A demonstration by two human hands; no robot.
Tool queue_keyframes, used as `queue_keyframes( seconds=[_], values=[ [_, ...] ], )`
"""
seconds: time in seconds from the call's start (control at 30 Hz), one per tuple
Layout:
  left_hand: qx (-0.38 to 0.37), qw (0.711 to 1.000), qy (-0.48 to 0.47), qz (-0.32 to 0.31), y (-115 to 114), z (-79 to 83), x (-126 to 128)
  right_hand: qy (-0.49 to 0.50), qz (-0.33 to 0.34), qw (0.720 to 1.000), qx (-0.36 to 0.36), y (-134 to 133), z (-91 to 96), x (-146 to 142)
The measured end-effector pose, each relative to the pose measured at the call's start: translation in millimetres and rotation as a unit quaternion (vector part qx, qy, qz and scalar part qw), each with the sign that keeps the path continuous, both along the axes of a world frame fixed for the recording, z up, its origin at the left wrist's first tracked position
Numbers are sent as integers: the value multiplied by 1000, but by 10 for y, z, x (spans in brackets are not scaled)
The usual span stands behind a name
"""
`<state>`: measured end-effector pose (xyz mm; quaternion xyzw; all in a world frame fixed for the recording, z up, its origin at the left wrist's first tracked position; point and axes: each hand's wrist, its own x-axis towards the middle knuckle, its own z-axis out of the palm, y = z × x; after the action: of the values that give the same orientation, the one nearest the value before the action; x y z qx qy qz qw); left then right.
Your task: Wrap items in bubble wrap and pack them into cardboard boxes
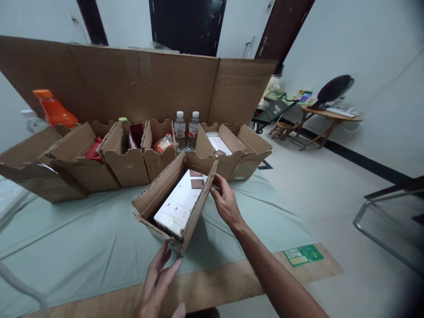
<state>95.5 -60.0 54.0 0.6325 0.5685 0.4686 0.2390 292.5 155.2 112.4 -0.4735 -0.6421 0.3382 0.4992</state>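
- Head view: an open cardboard bin (165,185) stands apart from the others, at the centre of the frame over a pale green cloth (99,229). A white box (182,201) lies inside it.
- Bin and white box share one long axis, slanting from lower centre up towards the upper right; the near end points at the person.
- The right hand (227,204) is the nearer one: its thumb and fingers close on the bin's right wall by the far corner, so the bin lies to the left of that grip and mostly below it in the frame.
- The left hand (157,278), at bottom centre, has its fingers spread and pinches nothing. The bin's near end lies just above its fingertips; whether one of them touches the cardboard there, I cannot tell.
- Hidden: some right fingertips, behind the wall; the bin's underside, so whether it rests flat or is tipped up is unclear.
- Cut off: the left wrist, by the bottom edge of the frame.
- Hard to make out: the fine print on the white box, and what lies deep in the row of bins (129,170) across the middle left, where a red packet (95,150) shows only in part.
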Motion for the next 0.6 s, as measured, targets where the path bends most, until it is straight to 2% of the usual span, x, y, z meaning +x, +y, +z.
queue_keyframes(
  seconds=[0.17, 0.4, 0.6],
  values=[
    [-4, 999, -17, -32, 168, -9, 108, -3, -23, 1000, 16, 10, -30, -63],
    [3, 999, -13, -51, 197, -74, 173, -66, 12, 997, 48, -97, -61, -221],
    [-40, 995, -19, -91, 302, -37, 306, 30, 21, 999, 27, 68, -176, -141]
  ],
)
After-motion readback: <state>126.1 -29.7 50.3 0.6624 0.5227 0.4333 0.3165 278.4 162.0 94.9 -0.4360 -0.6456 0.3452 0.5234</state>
